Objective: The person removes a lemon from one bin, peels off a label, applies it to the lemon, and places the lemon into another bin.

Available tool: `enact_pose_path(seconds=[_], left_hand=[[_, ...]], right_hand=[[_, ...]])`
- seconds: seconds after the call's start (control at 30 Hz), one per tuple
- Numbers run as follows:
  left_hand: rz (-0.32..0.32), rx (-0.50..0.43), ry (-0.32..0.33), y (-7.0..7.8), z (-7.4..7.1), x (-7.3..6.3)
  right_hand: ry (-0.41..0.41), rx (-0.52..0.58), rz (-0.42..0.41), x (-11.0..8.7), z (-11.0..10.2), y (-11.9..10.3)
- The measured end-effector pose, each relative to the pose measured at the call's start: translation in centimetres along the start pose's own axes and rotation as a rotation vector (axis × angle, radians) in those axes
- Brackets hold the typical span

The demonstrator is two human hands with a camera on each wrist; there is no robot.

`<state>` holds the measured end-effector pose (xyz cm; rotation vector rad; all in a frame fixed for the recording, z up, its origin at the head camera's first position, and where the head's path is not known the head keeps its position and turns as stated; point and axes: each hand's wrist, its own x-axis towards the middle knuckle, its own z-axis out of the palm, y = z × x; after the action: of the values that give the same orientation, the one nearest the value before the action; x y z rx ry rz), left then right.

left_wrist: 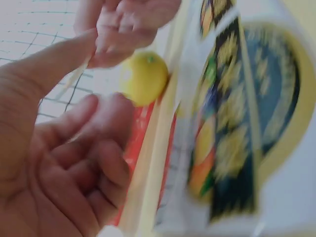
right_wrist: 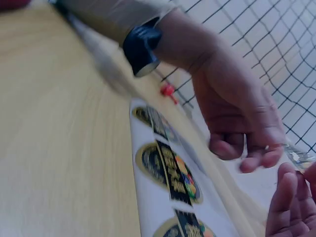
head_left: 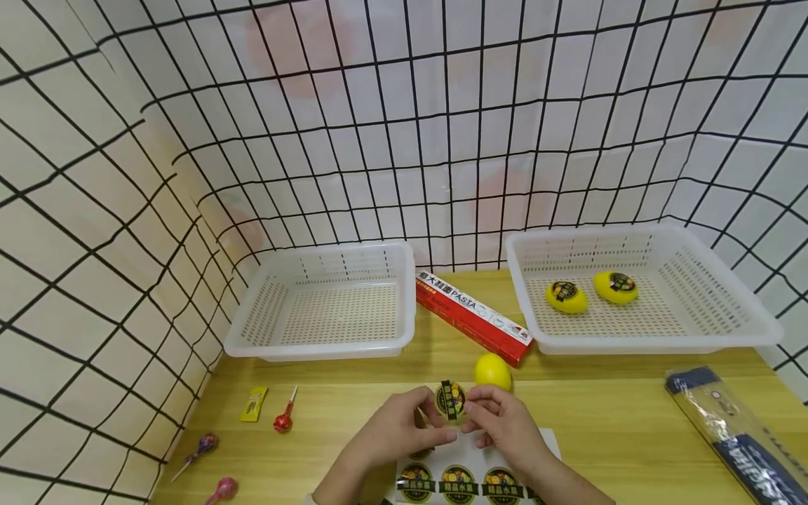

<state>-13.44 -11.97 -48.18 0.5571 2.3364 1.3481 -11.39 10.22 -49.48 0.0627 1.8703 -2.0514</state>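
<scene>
Both hands meet over the near table edge and pinch a round fruit sticker between them. My left hand pinches its left side and my right hand its right side. Just beyond them an unlabelled yellow lemon lies on the table. A white sticker sheet with more round stickers lies under my wrists. In the left wrist view the sticker is large and blurred, with the lemon behind it. The right wrist view shows the sticker sheet and my left hand above it.
A white basket at back right holds two labelled lemons. An empty white basket stands at back left, a red pasta box between them. Three lollipops and a yellow packet lie left. A blue package lies right.
</scene>
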Motion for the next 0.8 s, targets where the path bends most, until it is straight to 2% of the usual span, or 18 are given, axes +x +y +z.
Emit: enact_pose_path(seconds=[0.07, 0.13, 0.2, 0.3, 0.4, 0.63, 0.8], left_hand=[[0.031, -0.118, 0.039, 0.2, 0.3, 0.2], [0.055, -0.194, 0.076, 0.3, 0.7, 0.3], [0.068, -0.249, 0.099, 0.4, 1.0, 0.5], [0.072, -0.281, 0.115, 0.4, 1.3, 0.5], [0.075, -0.294, 0.119, 0.4, 1.3, 0.4], [0.074, -0.289, 0.08, 0.5, 1.0, 0.2], [0.025, -0.286, 0.131, 1.6, 1.6, 1.0]], right_hand=[[0.019, 0.06, 0.026, -0.1, -0.1, -0.2], [0.023, 0.099, 0.043, -0.1, -0.1, -0.3], [0.027, 0.116, 0.044, -0.2, 0.0, -0.3], [0.038, 0.103, 0.027, -0.3, 0.1, -0.2], [0.077, 0.019, -0.01, -0.2, 0.4, -0.1], [0.258, -0.3, -0.132, -0.5, 0.7, -0.7], [0.276, -0.366, -0.169, -0.5, -0.6, -1.8]])
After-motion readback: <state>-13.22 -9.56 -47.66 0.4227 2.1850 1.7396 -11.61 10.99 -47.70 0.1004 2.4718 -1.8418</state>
